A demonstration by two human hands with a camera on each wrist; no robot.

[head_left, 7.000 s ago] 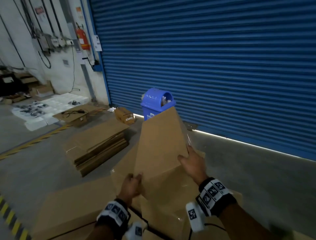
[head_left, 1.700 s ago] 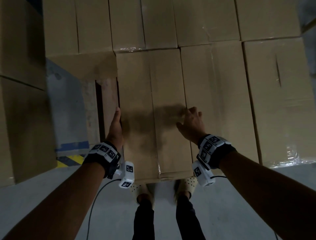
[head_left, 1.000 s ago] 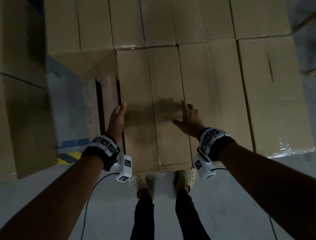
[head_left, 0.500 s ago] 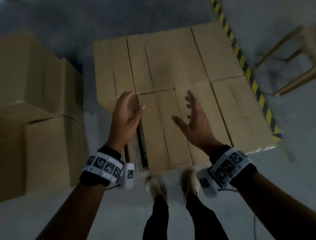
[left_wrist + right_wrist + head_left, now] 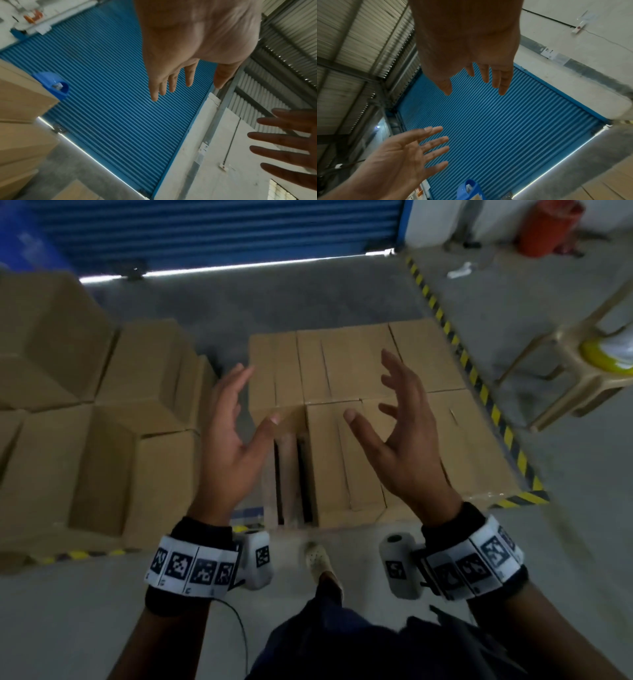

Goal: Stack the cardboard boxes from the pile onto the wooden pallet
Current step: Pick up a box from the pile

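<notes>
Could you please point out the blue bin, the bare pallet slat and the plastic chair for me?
blue bin (image 5: 51,84): left wrist view, on its lid.
pallet slat (image 5: 288,474): head view, on the exposed wooden board.
plastic chair (image 5: 582,364): head view, on its seat edge.

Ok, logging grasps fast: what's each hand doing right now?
Left hand: open, fingers spread, holding nothing.
Right hand: open, fingers spread, holding nothing.
</notes>
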